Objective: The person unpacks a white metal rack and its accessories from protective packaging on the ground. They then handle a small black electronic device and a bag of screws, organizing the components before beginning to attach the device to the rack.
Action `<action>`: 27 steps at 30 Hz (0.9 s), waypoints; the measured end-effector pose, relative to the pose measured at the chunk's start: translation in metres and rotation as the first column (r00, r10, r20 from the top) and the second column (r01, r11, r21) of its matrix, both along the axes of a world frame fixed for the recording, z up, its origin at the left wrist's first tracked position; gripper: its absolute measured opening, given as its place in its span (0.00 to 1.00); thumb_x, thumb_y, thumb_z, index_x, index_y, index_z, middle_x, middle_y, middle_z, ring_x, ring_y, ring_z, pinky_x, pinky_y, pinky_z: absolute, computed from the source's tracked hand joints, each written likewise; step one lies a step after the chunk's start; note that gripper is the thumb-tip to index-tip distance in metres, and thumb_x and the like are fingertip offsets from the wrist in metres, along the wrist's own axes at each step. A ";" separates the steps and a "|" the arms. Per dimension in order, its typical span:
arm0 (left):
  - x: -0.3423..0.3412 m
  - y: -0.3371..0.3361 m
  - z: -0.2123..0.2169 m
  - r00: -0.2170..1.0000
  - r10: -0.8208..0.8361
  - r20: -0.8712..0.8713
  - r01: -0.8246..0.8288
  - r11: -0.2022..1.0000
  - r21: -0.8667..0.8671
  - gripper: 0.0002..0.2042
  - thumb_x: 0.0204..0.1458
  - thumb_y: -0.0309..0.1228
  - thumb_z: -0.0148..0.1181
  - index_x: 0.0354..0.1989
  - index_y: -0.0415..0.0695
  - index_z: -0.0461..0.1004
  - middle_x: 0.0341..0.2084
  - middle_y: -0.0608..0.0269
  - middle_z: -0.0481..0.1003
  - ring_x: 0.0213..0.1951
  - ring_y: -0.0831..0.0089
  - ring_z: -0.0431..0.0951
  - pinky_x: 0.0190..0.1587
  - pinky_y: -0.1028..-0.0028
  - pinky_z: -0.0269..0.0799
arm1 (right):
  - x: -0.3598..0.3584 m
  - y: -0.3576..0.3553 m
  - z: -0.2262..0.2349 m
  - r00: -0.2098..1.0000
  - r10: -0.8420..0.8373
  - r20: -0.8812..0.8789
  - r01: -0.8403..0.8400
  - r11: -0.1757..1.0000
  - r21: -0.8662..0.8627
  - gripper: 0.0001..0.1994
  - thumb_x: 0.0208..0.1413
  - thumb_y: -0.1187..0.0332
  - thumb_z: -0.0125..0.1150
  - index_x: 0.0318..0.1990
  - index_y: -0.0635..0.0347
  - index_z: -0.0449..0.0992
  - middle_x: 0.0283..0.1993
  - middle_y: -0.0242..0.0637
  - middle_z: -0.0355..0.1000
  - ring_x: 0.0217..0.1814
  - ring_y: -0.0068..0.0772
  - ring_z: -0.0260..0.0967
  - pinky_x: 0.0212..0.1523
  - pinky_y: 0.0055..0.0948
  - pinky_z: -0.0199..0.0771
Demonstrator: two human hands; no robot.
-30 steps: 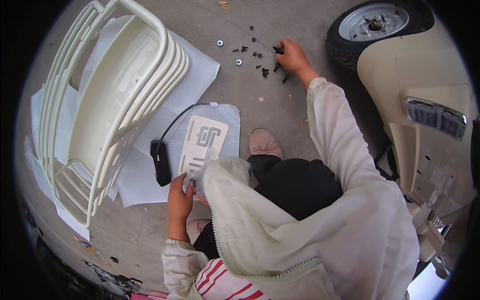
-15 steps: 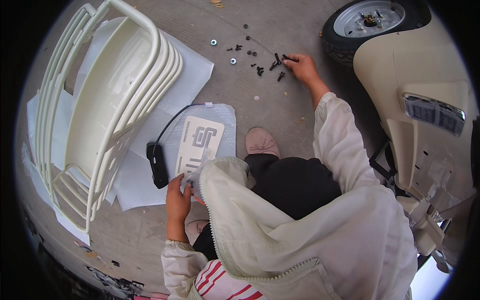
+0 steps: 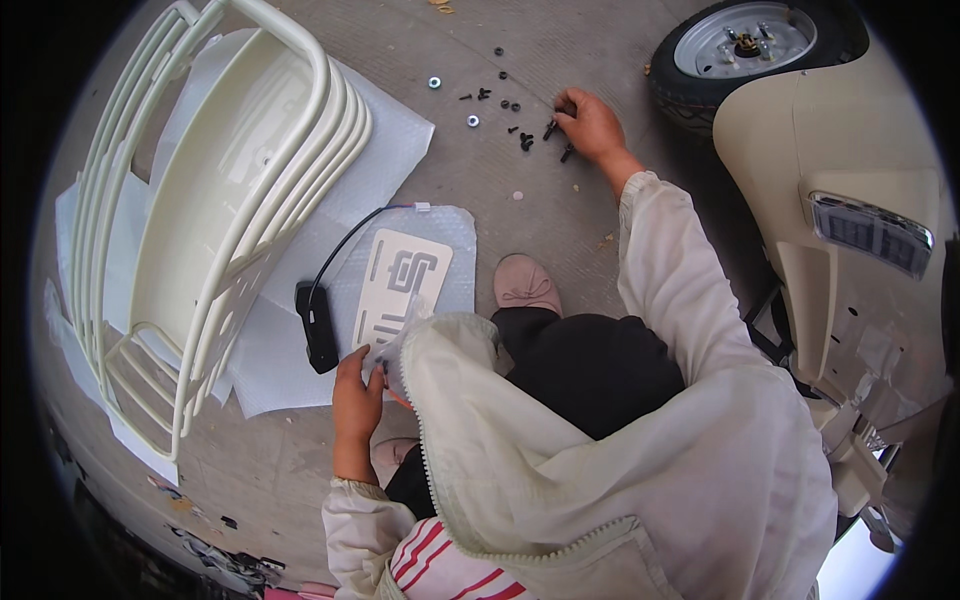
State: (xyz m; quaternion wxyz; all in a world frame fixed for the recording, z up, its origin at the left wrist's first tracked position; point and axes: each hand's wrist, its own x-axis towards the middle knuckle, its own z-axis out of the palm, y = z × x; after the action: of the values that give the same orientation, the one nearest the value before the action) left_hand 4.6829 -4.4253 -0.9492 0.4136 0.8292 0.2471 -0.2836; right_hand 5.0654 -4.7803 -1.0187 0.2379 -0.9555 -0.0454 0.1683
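Note:
My right hand [image 3: 594, 126] is reached out low over the floor, its thumb and fingers pinched on a black bolt that they mostly cover. Just below the fingertips lies a black bolt [image 3: 549, 131], and another bolt [image 3: 567, 153] is beside the hand. To their left are small black screws [image 3: 526, 142], black nuts [image 3: 505, 105] and two silvery flanged nuts [image 3: 473, 121]. My left hand [image 3: 358, 390] is closed on a clear plastic bag [image 3: 388, 366] with small dark pieces in it. The bag partly overlaps a cream cut-out plate [image 3: 402, 270].
A large cream tubular rack [image 3: 215, 215] stands at the left on white foam sheets [image 3: 395, 125]. Next to the plate is a black lamp-like part [image 3: 318, 330] with a cable. At the right are a wheel [image 3: 745, 50] and a beige vehicle body [image 3: 775, 130]. My shoe [image 3: 525, 283] rests mid-floor.
My right hand has shifted slightly left among the bolts and now covers the upper ones. My left hand stays on the plastic bag. The whole view has moved a little.

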 end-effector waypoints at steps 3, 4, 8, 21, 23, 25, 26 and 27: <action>-0.001 -0.001 -0.001 0.999 -0.023 0.043 0.022 1.000 0.021 0.19 0.53 0.30 0.58 0.54 0.40 0.70 0.50 0.46 0.72 0.53 0.50 0.71 0.55 0.61 0.67 | -0.002 -0.011 0.000 0.998 0.067 -0.002 -0.067 0.996 -0.052 0.09 0.49 0.67 0.64 0.37 0.57 0.76 0.37 0.42 0.75 0.42 0.45 0.72 0.40 0.40 0.70; 0.000 -0.001 0.000 0.998 -0.033 0.050 0.032 0.999 0.031 0.19 0.53 0.29 0.58 0.54 0.40 0.71 0.50 0.46 0.72 0.53 0.50 0.71 0.55 0.61 0.67 | -0.003 -0.014 0.000 0.997 0.081 0.006 -0.081 0.994 -0.073 0.09 0.49 0.68 0.64 0.37 0.57 0.76 0.37 0.42 0.75 0.42 0.46 0.72 0.40 0.40 0.70; 0.005 -0.004 0.006 0.999 -0.044 0.024 0.042 0.998 0.049 0.19 0.53 0.29 0.58 0.54 0.40 0.71 0.50 0.47 0.72 0.53 0.50 0.71 0.55 0.61 0.67 | -0.026 0.014 0.020 0.975 0.150 0.166 -0.156 0.987 0.024 0.08 0.50 0.68 0.63 0.37 0.59 0.75 0.35 0.43 0.74 0.40 0.46 0.72 0.40 0.41 0.70; 0.003 -0.004 0.005 0.997 -0.026 0.070 0.022 0.998 0.058 0.18 0.53 0.29 0.59 0.52 0.40 0.71 0.48 0.47 0.73 0.51 0.50 0.72 0.54 0.61 0.67 | -0.054 0.055 -0.001 0.977 0.206 0.062 -0.209 0.976 0.054 0.10 0.52 0.72 0.61 0.40 0.63 0.69 0.33 0.46 0.74 0.37 0.44 0.73 0.36 0.36 0.71; 0.002 -0.004 0.005 0.996 -0.037 0.079 0.031 0.997 0.068 0.18 0.53 0.29 0.59 0.52 0.40 0.71 0.48 0.47 0.73 0.51 0.50 0.72 0.54 0.61 0.68 | -0.049 0.055 0.005 0.939 -0.045 -0.342 0.205 0.869 0.450 0.07 0.54 0.73 0.58 0.39 0.62 0.69 0.32 0.41 0.73 0.35 0.36 0.73 0.33 0.31 0.71; 0.004 -0.005 0.006 0.997 -0.040 0.068 0.035 0.997 0.069 0.18 0.53 0.29 0.59 0.53 0.40 0.71 0.48 0.47 0.73 0.51 0.50 0.72 0.54 0.61 0.68 | -0.047 0.050 0.010 0.772 -0.071 -0.631 0.546 0.582 0.603 0.05 0.55 0.73 0.56 0.37 0.61 0.70 0.31 0.37 0.72 0.33 0.29 0.72 0.31 0.27 0.71; 0.006 -0.005 0.006 0.997 -0.043 0.066 0.038 0.997 0.069 0.18 0.53 0.29 0.59 0.53 0.40 0.71 0.48 0.47 0.73 0.51 0.49 0.72 0.54 0.61 0.68 | -0.045 0.046 0.013 0.714 -0.033 -0.699 0.641 0.432 0.634 0.04 0.55 0.73 0.55 0.37 0.61 0.70 0.31 0.35 0.71 0.32 0.26 0.71 0.29 0.26 0.70; 0.005 -0.005 0.006 0.997 -0.045 0.066 0.041 0.997 0.068 0.18 0.53 0.29 0.59 0.53 0.40 0.71 0.48 0.47 0.73 0.51 0.50 0.72 0.54 0.61 0.68 | -0.044 0.044 0.014 0.655 0.021 -0.756 0.724 0.272 0.635 0.03 0.55 0.73 0.55 0.36 0.61 0.70 0.30 0.33 0.71 0.32 0.24 0.70 0.28 0.24 0.70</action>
State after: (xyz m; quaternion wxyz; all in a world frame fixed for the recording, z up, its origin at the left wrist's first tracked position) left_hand 4.6884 -4.4305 -0.9435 0.3874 0.8567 0.2245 -0.2560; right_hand 5.0211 -4.7368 -1.0045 0.7560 -0.5134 0.1867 0.3607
